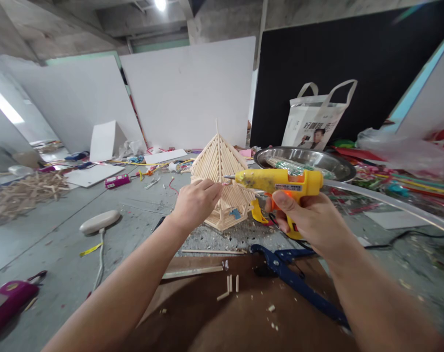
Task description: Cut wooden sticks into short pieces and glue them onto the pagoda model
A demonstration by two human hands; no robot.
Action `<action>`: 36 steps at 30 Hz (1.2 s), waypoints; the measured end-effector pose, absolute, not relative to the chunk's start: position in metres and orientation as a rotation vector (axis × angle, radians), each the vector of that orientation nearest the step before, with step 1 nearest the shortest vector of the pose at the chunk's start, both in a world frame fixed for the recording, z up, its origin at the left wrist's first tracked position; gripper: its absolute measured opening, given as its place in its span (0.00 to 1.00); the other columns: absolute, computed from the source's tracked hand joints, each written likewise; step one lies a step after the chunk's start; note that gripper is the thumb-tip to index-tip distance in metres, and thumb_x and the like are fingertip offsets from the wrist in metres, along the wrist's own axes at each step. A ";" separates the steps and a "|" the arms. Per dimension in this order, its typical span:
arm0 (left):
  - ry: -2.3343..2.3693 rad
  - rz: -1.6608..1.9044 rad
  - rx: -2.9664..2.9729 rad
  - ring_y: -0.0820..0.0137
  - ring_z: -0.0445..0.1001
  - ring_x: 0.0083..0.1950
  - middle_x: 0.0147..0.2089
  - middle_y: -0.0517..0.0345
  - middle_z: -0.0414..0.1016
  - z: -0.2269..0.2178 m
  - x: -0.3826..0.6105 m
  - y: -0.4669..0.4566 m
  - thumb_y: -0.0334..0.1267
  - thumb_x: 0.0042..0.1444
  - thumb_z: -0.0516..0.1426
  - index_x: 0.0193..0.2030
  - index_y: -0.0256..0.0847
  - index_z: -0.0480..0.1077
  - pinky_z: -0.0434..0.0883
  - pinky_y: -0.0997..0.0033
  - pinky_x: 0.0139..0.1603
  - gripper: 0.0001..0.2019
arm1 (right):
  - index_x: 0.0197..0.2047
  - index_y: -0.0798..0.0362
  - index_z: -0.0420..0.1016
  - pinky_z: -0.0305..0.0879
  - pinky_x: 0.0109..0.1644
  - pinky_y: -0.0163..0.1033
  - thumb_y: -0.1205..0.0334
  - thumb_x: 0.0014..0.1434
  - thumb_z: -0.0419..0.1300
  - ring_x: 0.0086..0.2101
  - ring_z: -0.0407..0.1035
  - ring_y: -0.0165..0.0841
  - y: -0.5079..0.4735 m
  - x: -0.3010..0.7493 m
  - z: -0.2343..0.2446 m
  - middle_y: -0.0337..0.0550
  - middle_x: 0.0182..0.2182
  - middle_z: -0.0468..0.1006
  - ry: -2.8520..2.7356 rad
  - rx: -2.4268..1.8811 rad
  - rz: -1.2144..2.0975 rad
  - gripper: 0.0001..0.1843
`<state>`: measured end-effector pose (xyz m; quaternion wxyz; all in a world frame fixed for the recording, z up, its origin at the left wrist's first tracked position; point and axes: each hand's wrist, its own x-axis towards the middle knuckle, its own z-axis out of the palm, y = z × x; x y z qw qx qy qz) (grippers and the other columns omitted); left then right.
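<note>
A small house built of wooden sticks, with a pointed roof, stands on the grey floor in front of me. My left hand rests against its near side with the fingers curled together, pinching something I cannot make out. My right hand is closed round the handle of a yellow glue gun, one finger on the orange trigger. The gun's metal nozzle points left and nearly touches my left fingertips at the roof's lower edge. A clear glue stick juts from the gun's back to the right.
Blue-handled cutters and short cut stick pieces lie on a brown board below my hands. A steel bowl and a white tote bag stand behind. A stick pile lies far left. White boards lean on the wall.
</note>
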<state>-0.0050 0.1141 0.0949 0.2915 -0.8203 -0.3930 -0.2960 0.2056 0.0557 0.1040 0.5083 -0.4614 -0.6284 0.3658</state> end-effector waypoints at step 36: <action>-1.055 -0.905 -2.164 0.77 0.68 0.25 0.25 0.61 0.73 0.093 -0.004 0.116 0.39 0.55 0.47 0.28 0.43 0.72 0.58 0.76 0.22 0.13 | 0.28 0.52 0.64 0.53 0.16 0.32 0.48 0.50 0.53 0.14 0.57 0.22 0.057 0.207 0.102 0.38 0.23 0.71 -1.533 -1.144 0.866 0.14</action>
